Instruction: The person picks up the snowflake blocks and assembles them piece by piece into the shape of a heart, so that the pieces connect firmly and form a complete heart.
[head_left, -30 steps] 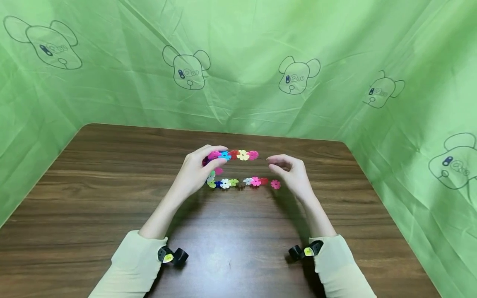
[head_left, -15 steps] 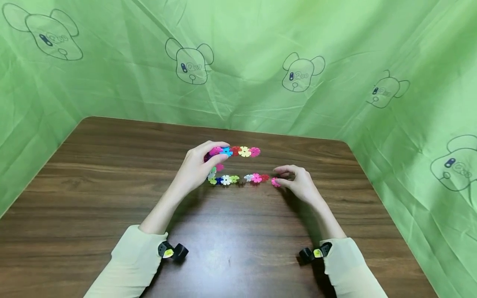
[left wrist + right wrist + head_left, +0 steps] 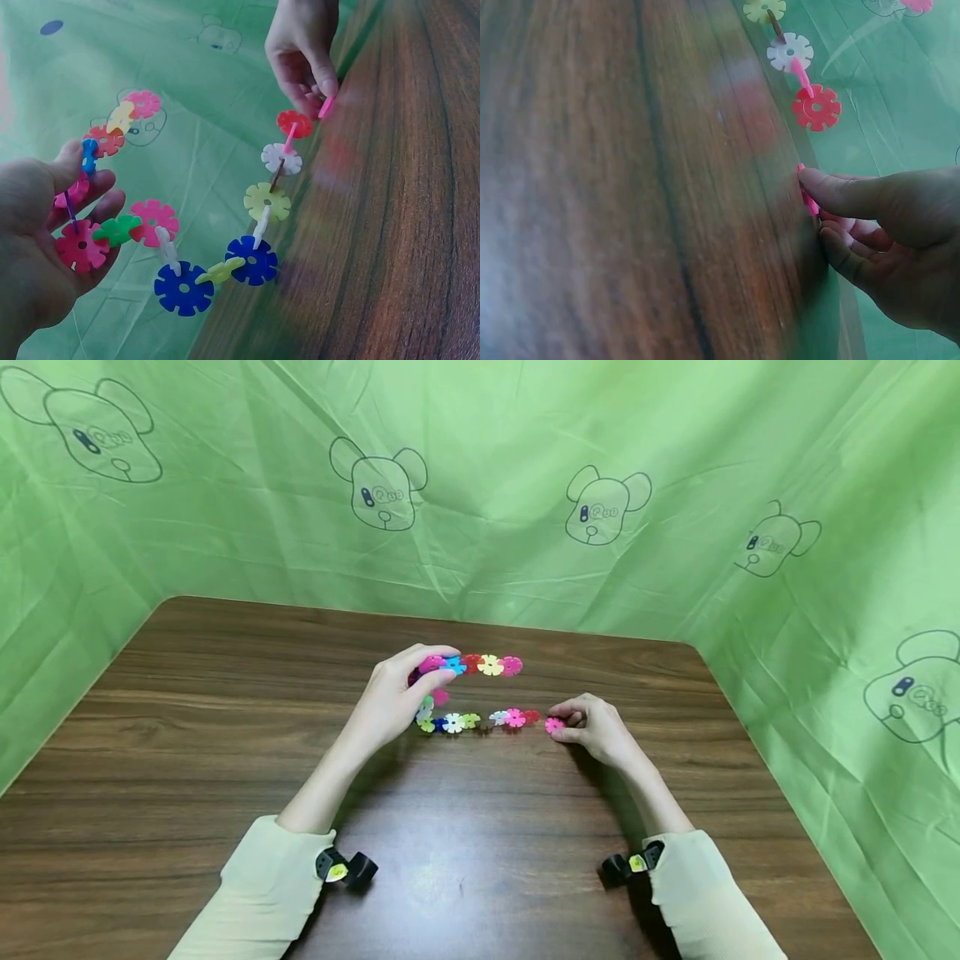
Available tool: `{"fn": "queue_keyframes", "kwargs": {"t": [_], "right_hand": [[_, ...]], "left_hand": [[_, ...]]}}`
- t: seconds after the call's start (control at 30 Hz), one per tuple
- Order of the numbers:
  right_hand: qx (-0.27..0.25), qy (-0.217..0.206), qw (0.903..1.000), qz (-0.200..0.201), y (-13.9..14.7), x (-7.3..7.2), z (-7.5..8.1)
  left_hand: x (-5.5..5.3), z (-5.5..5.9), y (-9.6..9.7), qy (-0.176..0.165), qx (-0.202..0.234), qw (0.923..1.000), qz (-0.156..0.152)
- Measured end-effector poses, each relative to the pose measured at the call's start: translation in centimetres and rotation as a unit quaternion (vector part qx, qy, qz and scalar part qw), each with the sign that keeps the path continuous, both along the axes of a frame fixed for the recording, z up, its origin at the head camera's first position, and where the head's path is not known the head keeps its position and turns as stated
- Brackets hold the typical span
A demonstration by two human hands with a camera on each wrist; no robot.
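My left hand [image 3: 390, 697] grips a chain of slotted flower-shaped plastic discs [image 3: 453, 723] between thumb and fingers. It curves like a U opening to the right, in pink, blue, red, yellow, white and green. In the left wrist view, its upper arm ends in a pink disc [image 3: 142, 104], its other arm in a red disc [image 3: 294, 124]. A loose pink disc [image 3: 553, 726] is pinched by the thumb and fingers of my right hand [image 3: 606, 735]. It sits just right of the red end, with a small gap in the right wrist view. My left fingers hide part of the chain.
Both hands work over a brown wood-grain table [image 3: 465, 827]. Green cloth [image 3: 495, 568] with printed bear heads hangs behind and along the sides. Each wrist carries a small black camera, such as the left camera [image 3: 362, 871].
My right hand has come down and slightly right from beside the upper arm of the chain, and now pinches the loose pink disc. The left hand keeps its hold, nearly still.
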State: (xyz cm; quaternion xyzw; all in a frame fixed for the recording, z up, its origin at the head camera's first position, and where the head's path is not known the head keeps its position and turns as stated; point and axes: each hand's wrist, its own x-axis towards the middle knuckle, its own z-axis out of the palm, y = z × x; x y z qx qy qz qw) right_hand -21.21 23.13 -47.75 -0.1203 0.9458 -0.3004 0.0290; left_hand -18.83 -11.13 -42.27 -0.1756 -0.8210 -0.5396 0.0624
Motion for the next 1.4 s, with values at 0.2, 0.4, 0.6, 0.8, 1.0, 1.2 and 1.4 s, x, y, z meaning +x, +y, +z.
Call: {"fn": "queue_keyframes", "kwargs": {"t": [0.2,0.4,0.6,0.8,1.0,1.2,1.4], "right_hand": [[-0.01,-0.008,0.9999,-0.008,0.1,-0.3,0.0],[-0.043,-0.012,0.9989,-0.014,0.1,-0.2,-0.2],[-0.091,0.004,0.9957,-0.021,0.1,0.1,-0.3],[-0.216,0.002,0.9762,-0.014,-0.2,0.2,0.6],[-0.311,0.006,0.9503,-0.008,-1.3,0.3,2.1],[-0.313,0.033,0.949,-0.018,-2.5,0.5,3.7],[-0.3,0.022,0.9535,-0.019,-3.7,0.9,5.0]], "left_hand": [[0.1,0.1,-0.1,-0.01,0.006,0.9999,0.002],[0.0,0.0,-0.1,-0.018,0.012,0.9997,0.008],[0.0,0.1,-0.2,-0.017,0.016,0.9997,0.009],[-0.1,-0.1,-0.2,-0.013,0.022,0.9997,0.004],[0.1,-0.3,-0.2,-0.014,0.017,0.9997,0.005],[0.0,-0.3,0.0,-0.013,0.017,0.9997,0.007],[0.0,-0.2,0.1,-0.012,0.022,0.9997,0.004]]}}
